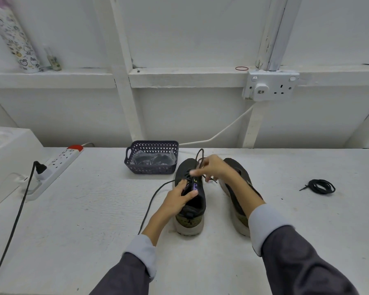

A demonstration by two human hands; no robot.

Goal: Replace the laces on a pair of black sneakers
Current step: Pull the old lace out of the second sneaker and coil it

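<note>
Left hand (180, 198) steadies the near sneaker (191, 201); right hand (214, 167) pinches its lace (156, 194) above the eyelets, basket (151, 158) just beyond, bare surface (83, 220) leftward.

A: Where were the sneakers?
B: Two black sneakers (191, 201) stood upright side by side, heels nearest. A black lace (156, 194) trailed from the left one; a coiled lace (322, 186) lay well right
</note>
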